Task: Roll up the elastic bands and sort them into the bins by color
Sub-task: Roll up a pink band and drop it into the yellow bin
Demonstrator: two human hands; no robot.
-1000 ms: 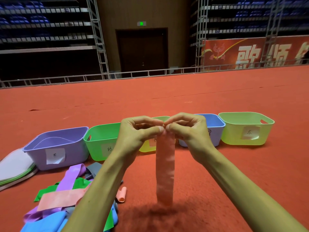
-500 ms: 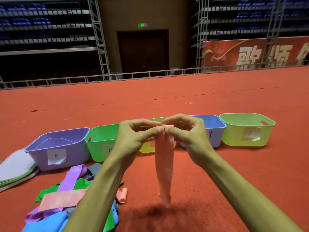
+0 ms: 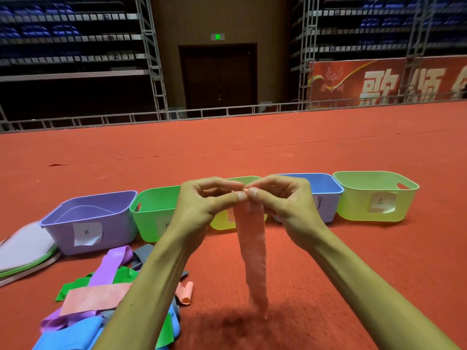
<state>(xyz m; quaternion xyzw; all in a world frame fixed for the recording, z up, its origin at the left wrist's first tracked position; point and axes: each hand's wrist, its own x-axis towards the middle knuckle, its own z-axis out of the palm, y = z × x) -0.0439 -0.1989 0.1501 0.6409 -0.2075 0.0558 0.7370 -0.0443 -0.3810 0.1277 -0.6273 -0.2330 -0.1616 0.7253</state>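
While left hand (image 3: pixel 199 205) and right hand (image 3: pixel 285 205) pinch its top, the pink band (image 3: pixel 251 248) hangs newly twisted (rolling barely begun).

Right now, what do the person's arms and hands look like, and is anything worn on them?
Both the left hand and the right hand are bare: no gloves, rings or watch show. The left forearm and the right forearm are bare too, with no sleeve in view. The thumbnails look short and unpainted.
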